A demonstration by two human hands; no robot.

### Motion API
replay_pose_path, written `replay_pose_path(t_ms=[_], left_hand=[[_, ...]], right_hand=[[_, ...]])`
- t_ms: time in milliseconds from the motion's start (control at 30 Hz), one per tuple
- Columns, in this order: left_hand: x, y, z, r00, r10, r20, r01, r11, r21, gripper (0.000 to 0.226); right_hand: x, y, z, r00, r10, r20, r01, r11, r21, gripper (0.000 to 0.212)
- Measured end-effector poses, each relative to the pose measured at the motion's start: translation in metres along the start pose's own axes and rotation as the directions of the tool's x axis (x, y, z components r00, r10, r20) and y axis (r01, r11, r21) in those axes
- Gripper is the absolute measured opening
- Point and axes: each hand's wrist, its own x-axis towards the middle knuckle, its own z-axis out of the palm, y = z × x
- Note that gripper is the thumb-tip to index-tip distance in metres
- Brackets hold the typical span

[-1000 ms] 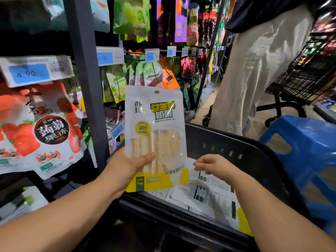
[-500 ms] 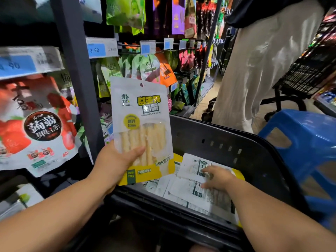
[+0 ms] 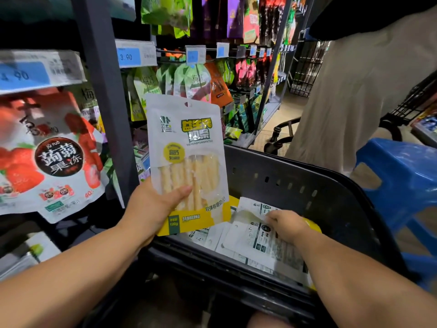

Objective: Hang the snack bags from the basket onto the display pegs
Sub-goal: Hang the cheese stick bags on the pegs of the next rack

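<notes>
White-and-yellow plastic snack bag [image 3: 186, 147], with pale sticks behind a clear window: we hold it upright in the left hand [image 3: 153, 207], thumb across the front of its lower part and the other fingers behind it. The punched hang-hole sits at the bag's top edge, above the hand and in front of the green pouches [image 3: 191, 81] that hang on the display. A blue price tag [image 3: 128, 56] sits higher up, and a dark grey shelf post [image 3: 104, 91] stands just left of the held bag. Further left of the left hand hangs a red-and-white strawberry pouch [image 3: 54, 157].

The right hand [image 3: 286, 226] is down inside the black plastic basket [image 3: 307, 176], knuckles up, fingers curled onto the topmost of the white snack bags [image 3: 248, 235] lying printed-back up. We cannot tell whether it pinches that bag or only presses on it.

To the right of the right hand stands a blue plastic stool [image 3: 402, 166]. Beyond the basket stands a person in pale trousers [image 3: 343, 91].
</notes>
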Motion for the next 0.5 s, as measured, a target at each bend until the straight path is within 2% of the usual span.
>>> replay_pose_path(t_ms=[133, 200, 333, 400, 500], left_hand=[[-0.002, 0.001, 0.001, 1.0, -0.011, -0.008, 0.011, 1.0, -0.009, 0.027], [-0.003, 0.003, 0.001, 1.0, -0.021, -0.006, 0.021, 1.0, -0.019, 0.031], [-0.004, 0.004, 0.002, 0.999, -0.034, -0.004, 0.034, 0.998, -0.053, 0.058], [-0.004, 0.004, 0.002, 0.999, -0.04, -0.006, 0.039, 0.997, -0.062, 0.059], [-0.003, 0.003, 0.001, 0.999, -0.042, -0.007, 0.042, 0.997, -0.058, 0.049]], right_hand=[[-0.002, -0.008, -0.012, 0.966, 0.029, -0.258, -0.002, 0.994, 0.105, 0.025], [-0.003, -0.014, -0.018, 0.94, 0.064, -0.335, 0.009, 0.977, 0.213, 0.025], [-0.006, -0.028, -0.034, 0.871, 0.099, -0.481, 0.116, 0.91, 0.397, 0.028], [-0.007, -0.035, -0.043, 0.84, 0.121, -0.528, 0.172, 0.865, 0.471, 0.028], [-0.01, -0.044, -0.05, 0.825, 0.167, -0.54, 0.22, 0.785, 0.579, 0.025]])
